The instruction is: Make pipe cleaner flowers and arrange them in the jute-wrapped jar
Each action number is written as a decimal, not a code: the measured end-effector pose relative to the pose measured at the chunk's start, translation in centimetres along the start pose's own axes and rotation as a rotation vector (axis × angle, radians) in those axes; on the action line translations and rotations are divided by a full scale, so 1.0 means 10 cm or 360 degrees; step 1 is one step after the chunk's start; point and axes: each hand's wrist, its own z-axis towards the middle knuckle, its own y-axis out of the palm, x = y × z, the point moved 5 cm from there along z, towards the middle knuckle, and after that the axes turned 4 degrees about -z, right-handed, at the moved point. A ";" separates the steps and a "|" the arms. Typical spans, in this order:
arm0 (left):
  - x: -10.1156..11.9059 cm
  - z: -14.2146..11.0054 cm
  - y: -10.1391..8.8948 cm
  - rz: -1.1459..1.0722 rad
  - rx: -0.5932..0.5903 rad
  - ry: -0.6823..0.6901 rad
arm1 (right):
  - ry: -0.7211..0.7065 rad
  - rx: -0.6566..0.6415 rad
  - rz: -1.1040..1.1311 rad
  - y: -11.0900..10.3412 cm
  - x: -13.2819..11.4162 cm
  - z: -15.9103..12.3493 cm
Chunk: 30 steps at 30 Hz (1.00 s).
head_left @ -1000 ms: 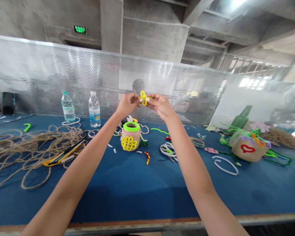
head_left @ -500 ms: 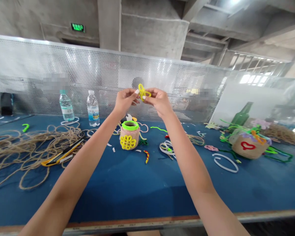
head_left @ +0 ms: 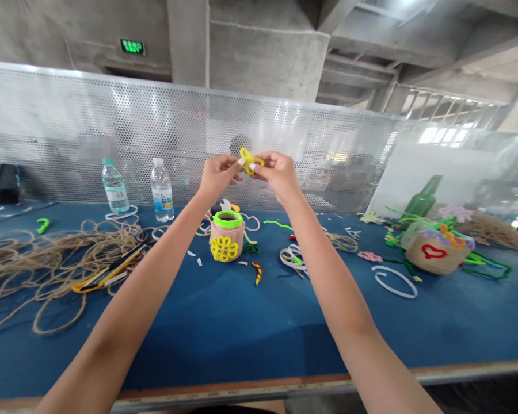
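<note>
Both arms reach out over the blue table. My left hand and my right hand are raised above it and pinch a small yellow pipe-cleaner loop shape between their fingertips, one hand on each side. Below the hands stands a twine-wrapped jar with a green rim and a yellow pipe-cleaner flower on its front.
A tangle of jute rope and a yellow utility knife lie at the left. Two water bottles stand at the back. Loose pipe cleaners, a decorated basket and a green glass bottle sit to the right. A perforated metal screen borders the table.
Both hands have risen slightly with the yellow shape, and the fingers have turned it a little. The view has shifted slightly.
</note>
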 end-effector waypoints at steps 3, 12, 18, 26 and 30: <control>0.01 0.01 0.00 0.0040 0.0007 0.0057 | -0.0046 0.0026 -0.0042 -0.01 0.01 0.01; 0.03 0.03 -0.03 0.0133 0.0104 0.0060 | -0.0368 0.0081 -0.0528 0.01 -0.07 -0.01; 0.11 0.01 0.00 0.0353 0.0123 0.0327 | -0.0369 0.0181 -0.0725 0.00 -0.10 -0.03; 0.31 -0.07 0.01 0.0387 0.0162 0.0520 | -0.0413 0.0249 -0.0719 -0.02 -0.16 -0.06; 0.31 -0.04 -0.02 0.0246 0.0114 0.0377 | -0.0309 0.0268 -0.0536 -0.06 -0.08 -0.01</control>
